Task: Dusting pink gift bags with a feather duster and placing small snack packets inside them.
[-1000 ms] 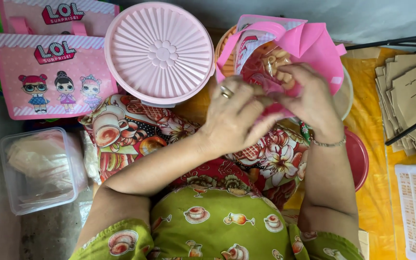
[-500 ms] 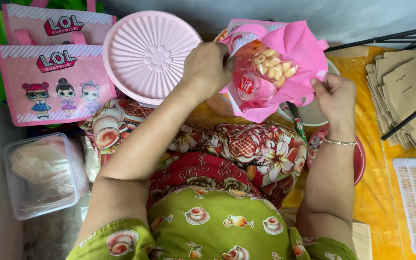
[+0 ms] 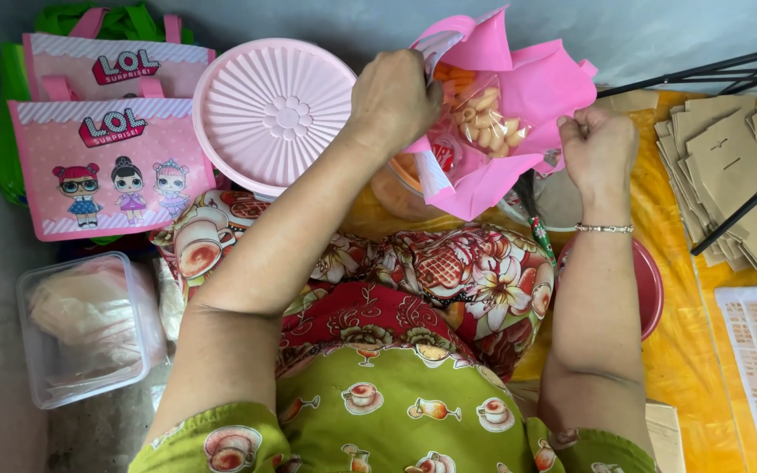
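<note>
Above her lap, left hand point(image 3: 393, 98) and right hand point(image 3: 597, 147) each pinch an edge of the pink bag point(image 3: 519, 131), holding it open on snack packets point(image 3: 484, 114). Filling step; next needs a freed hand.

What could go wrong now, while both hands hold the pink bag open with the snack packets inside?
1. The pink fabric gift bag is held up only at its edges by the left hand and the right hand; if one grip slips, the clear packet of pale snacks may fall out.
2. The bag hangs over an open container beside the round pink ribbed lid, so a sudden pull might knock into them.
</note>
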